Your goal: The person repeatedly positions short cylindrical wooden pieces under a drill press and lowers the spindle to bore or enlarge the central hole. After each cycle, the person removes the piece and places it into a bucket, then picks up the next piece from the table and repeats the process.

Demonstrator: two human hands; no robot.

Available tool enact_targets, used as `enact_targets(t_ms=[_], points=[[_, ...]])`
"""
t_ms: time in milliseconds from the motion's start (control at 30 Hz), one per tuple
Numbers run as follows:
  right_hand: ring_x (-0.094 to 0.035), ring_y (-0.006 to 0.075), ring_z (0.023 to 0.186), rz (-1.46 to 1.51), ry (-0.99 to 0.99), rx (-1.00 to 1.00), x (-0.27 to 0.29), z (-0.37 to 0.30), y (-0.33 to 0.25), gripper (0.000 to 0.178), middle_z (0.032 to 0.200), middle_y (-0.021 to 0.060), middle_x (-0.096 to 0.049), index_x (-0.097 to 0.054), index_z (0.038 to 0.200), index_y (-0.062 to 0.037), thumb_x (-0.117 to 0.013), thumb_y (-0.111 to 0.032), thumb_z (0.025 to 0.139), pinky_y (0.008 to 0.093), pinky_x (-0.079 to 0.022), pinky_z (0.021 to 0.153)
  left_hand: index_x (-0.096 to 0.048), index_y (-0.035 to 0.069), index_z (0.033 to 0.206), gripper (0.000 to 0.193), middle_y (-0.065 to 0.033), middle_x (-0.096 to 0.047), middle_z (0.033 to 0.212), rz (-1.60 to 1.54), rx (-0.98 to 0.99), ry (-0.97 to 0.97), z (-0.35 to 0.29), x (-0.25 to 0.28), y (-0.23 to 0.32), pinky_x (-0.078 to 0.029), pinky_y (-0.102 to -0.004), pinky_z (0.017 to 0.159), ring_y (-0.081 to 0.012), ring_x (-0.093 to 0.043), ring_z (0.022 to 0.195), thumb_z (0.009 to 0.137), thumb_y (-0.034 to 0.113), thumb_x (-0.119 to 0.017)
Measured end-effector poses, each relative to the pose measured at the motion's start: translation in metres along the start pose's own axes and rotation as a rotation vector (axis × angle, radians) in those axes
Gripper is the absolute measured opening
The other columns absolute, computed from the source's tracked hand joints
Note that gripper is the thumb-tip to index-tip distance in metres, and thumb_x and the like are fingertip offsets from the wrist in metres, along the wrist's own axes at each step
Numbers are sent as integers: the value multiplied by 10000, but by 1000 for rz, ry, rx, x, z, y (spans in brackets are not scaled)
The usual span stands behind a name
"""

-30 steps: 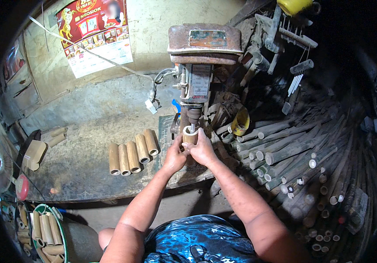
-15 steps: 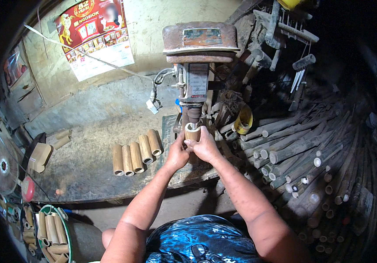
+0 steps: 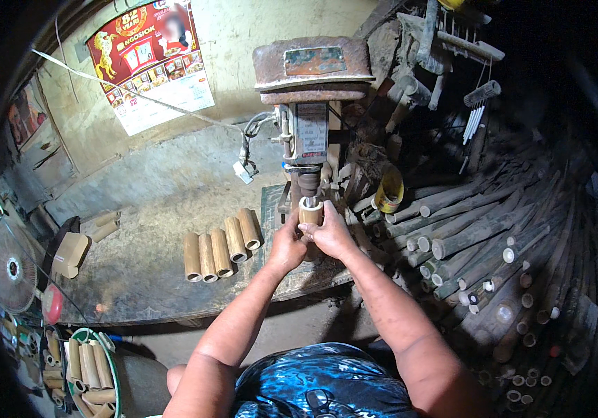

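Observation:
Both my hands wrap round a short bamboo tube (image 3: 311,215) held upright under the drill press (image 3: 312,129). My left hand (image 3: 289,244) grips its left side and my right hand (image 3: 332,234) its right side, with the thumbs close together at the front. The tube's pale open rim faces up, right at the drill press's chuck (image 3: 309,183). The bit's tip seems to reach the rim; how deep it goes I cannot tell. To the left of my hands, several cut bamboo tubes (image 3: 219,253) lie side by side on the worktable (image 3: 146,296).
A green-rimmed bin (image 3: 113,376) of bamboo pieces stands at lower left, below a fan (image 3: 12,268). Long bamboo poles (image 3: 473,233) are piled on the right, near a yellow container (image 3: 389,189). A cable (image 3: 153,97) crosses the wall by a calendar (image 3: 149,66).
The view has shifted slightly. My hands still hold the bamboo tube under the chuck, and its tilt seems to have changed a little.

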State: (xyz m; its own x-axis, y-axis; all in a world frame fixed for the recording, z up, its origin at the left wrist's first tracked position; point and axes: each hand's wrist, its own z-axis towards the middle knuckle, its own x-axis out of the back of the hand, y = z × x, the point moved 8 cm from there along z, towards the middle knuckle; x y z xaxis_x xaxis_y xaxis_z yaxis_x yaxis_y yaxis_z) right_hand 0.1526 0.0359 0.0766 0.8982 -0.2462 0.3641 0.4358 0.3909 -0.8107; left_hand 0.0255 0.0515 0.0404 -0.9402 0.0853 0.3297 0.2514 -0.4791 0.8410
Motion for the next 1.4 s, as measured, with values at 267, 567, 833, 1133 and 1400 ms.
enact_targets(t_ms=[267, 567, 833, 1133, 1400], points=[[-650, 394, 1062, 67, -26, 4, 4, -4, 1, 466, 1112, 204, -657, -503, 1185, -32, -753, -69, 793, 470, -507, 895, -445, 111, 1460, 689, -245, -690, 1120, 62, -1, 19, -5, -5, 11, -549, -428, 855, -367, -700, 1005, 825, 32, -701], [-646, 393, 1083, 72, -45, -10, 6, -10, 0, 468, 1116, 208, -659, -491, 1193, -37, -740, -48, 797, 473, -496, 905, -450, 80, 1448, 662, -236, -680, 1157, 148, 72, -28, -9, -9, 9, -541, -422, 864, -340, -698, 1017, 835, 42, -697], [-642, 403, 1087, 37, -37, 11, 10, -13, -3, 493, 1115, 216, -655, -469, 1185, -37, -774, -79, 801, 481, -494, 892, -437, 79, 1451, 669, -251, -670, 1169, 105, 73, 5, -15, -11, 12, -532, -425, 888, -363, -685, 1051, 831, 27, -684], [-642, 412, 1080, 65, -21, 34, 10, -12, -4, 479, 1109, 223, -649, -458, 1183, -43, -760, -73, 812, 487, -495, 880, -453, 78, 1456, 682, -243, -673, 1177, 92, 35, 19, -19, -5, 32, -520, -417, 918, -352, -673, 1089, 818, 26, -688], [-639, 422, 1066, 37, -18, 0, 8, -19, -1, 495, 1098, 212, -649, -453, 1195, -56, -764, -89, 810, 496, -491, 888, -464, 61, 1448, 679, -239, -662, 1207, 121, 161, 1, -27, -6, 24, -516, -413, 931, -364, -657, 1125, 811, 45, -699]])
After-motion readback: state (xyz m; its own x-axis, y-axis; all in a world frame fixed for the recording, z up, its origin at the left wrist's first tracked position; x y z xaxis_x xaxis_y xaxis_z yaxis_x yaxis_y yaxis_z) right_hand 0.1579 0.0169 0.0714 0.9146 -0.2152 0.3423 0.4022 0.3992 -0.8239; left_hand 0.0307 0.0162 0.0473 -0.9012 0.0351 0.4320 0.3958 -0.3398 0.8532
